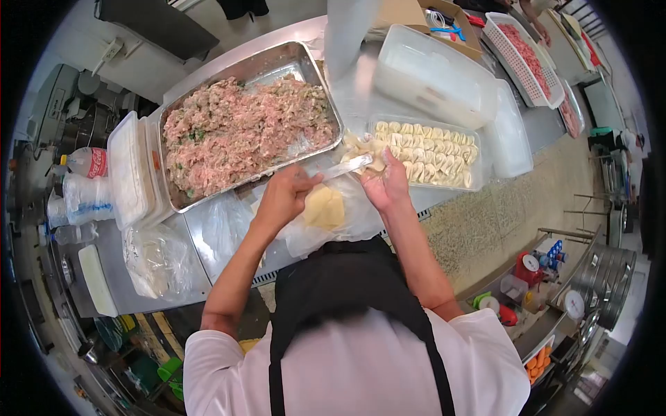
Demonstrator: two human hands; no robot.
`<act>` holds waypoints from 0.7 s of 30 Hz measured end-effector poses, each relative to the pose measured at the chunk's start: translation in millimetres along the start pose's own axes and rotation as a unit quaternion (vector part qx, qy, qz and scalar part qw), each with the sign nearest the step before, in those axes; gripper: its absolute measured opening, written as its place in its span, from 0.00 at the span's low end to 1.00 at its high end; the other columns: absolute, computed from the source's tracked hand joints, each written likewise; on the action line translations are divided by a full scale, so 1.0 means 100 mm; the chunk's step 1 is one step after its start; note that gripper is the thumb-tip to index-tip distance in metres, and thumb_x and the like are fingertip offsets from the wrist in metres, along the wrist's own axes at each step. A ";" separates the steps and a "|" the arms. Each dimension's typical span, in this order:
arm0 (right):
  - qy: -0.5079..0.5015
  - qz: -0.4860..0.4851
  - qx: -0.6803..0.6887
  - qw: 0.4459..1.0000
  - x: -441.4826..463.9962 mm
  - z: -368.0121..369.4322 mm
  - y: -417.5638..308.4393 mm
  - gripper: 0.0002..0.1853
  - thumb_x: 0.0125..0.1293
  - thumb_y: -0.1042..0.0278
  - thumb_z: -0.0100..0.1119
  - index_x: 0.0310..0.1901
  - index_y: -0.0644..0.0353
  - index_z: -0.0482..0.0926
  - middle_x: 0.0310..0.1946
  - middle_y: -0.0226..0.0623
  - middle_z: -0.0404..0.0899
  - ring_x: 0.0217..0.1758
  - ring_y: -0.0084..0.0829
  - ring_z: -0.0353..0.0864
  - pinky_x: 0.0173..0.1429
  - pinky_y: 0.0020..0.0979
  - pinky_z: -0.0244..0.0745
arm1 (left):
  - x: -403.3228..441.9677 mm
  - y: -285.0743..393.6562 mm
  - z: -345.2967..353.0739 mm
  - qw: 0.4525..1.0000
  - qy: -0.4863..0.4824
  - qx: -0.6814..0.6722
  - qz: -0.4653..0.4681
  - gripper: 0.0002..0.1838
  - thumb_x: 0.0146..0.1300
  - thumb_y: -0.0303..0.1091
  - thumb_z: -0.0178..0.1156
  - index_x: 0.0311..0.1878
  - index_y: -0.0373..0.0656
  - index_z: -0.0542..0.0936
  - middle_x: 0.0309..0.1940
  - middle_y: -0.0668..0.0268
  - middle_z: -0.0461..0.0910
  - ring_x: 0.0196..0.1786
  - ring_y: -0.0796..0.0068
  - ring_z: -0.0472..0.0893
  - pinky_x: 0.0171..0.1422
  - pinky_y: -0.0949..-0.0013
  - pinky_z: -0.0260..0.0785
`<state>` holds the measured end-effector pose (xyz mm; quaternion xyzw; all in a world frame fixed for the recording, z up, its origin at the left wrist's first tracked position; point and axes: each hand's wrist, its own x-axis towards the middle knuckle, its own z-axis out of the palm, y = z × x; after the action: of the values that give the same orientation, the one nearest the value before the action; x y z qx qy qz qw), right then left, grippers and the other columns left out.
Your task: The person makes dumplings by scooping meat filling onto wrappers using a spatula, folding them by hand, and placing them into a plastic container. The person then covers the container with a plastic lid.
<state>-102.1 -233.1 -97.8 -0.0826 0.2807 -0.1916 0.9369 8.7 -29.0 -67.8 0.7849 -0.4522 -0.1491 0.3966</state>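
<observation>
My left hand (286,194) is closed around the handle of a flat filling spatula (347,166), whose blade reaches across to my right hand (387,182). A dumpling wrapper (375,161) lies in my right hand, its fingers and thumb curled about it, and the blade tip touches or nearly touches it. Below my hands, a stack of round wrappers (324,208) rests on a plastic sheet (305,240). The metal tray (331,97) ahead on the left holds minced meat filling (243,132) with green bits. Rows of folded dumplings (423,152) fill a clear tray (444,182) beside my right hand.
Stacked plastic boxes (437,76) stand beyond the dumplings. On the left are white lids (128,170), a bagged bundle (156,260) and a cola bottle (89,162). A white basket of meat (524,59) sits at the far right, near another person's hand (541,31).
</observation>
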 end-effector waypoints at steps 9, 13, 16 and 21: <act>0.026 -0.053 -0.020 0.998 0.04 -0.01 0.02 0.23 0.82 0.59 0.38 0.66 0.70 0.67 0.63 0.51 0.74 0.68 0.47 0.73 0.77 0.47 0.64 | -0.07 0.28 0.13 0.994 0.089 0.053 0.045 0.15 0.55 0.20 0.66 0.45 0.45 0.89 0.27 0.59 0.79 0.29 0.61 0.79 0.35 0.61 0.70; 0.024 -0.094 -0.008 0.995 0.03 -0.06 -0.05 0.23 0.82 0.58 0.38 0.65 0.70 0.68 0.61 0.51 0.75 0.66 0.46 0.74 0.76 0.46 0.64 | -0.13 0.45 -0.02 0.997 0.025 0.068 0.011 0.17 0.55 0.19 0.65 0.48 0.45 0.89 0.27 0.58 0.79 0.28 0.61 0.79 0.32 0.63 0.70; 0.002 -0.094 -0.039 0.995 -0.08 0.09 -0.07 0.24 0.78 0.62 0.44 0.67 0.71 0.67 0.61 0.51 0.75 0.66 0.47 0.74 0.77 0.46 0.63 | -0.11 0.48 0.07 0.996 0.088 0.021 0.007 0.16 0.55 0.19 0.66 0.48 0.44 0.89 0.26 0.58 0.79 0.28 0.63 0.79 0.33 0.64 0.70; -0.201 -0.036 -0.081 0.976 -0.12 -0.01 -0.21 0.28 0.68 0.69 0.51 0.68 0.70 0.66 0.65 0.47 0.73 0.69 0.43 0.72 0.77 0.43 0.62 | -0.03 0.26 0.10 0.999 0.045 -0.022 -0.018 0.17 0.55 0.18 0.64 0.48 0.41 0.88 0.28 0.58 0.80 0.27 0.64 0.78 0.34 0.63 0.69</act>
<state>-118.5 -248.1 -87.5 -0.2051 0.0980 -0.1813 0.9568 -14.2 -38.6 -55.2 0.7900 -0.4158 -0.1309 0.4311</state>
